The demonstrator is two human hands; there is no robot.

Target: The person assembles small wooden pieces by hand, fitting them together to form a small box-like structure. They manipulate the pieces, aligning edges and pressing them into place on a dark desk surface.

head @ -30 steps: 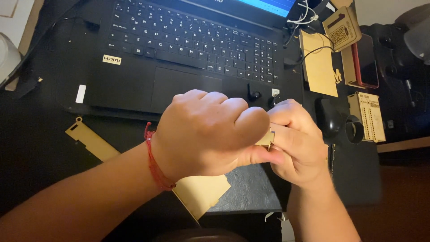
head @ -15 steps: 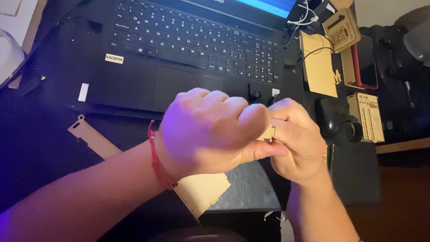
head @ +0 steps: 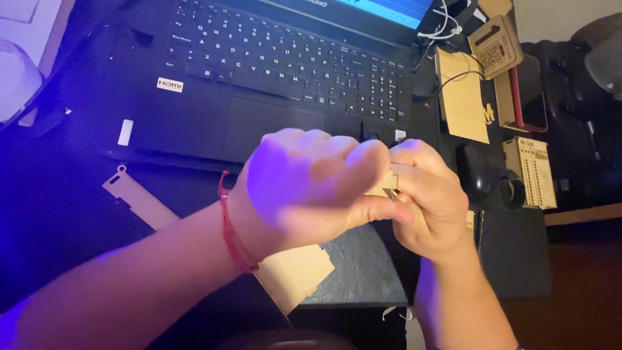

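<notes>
Most of the small wooden piece (head: 387, 184) is hidden: only a pale tan sliver with a notched edge shows in the gap where the two hands meet, and its full shape cannot be made out. The left hand (head: 311, 185) is curled into a loose fist with the knuckles up, its thumb and forefinger pinching the piece from the left side; purple light washes over its back and blurs the fingers. The right hand (head: 431, 201) closes around the same piece from the right, fingers folded over it, so the piece sits squeezed between both hands, just in front of the laptop (head: 278, 71) and its touchpad. What shows of the piece runs roughly left to right, from one hand into the other; which end is which cannot be told. Under the left wrist, which wears a red string bracelet (head: 232, 227), a flat wooden sheet (head: 295, 275) pokes out, its upper part covered by the arm, lying partly on a dark mat (head: 359, 272) in front of the laptop. A long wooden strip (head: 139, 198) lies in front of the laptop's left corner, its lower end hidden beneath the forearm.
</notes>
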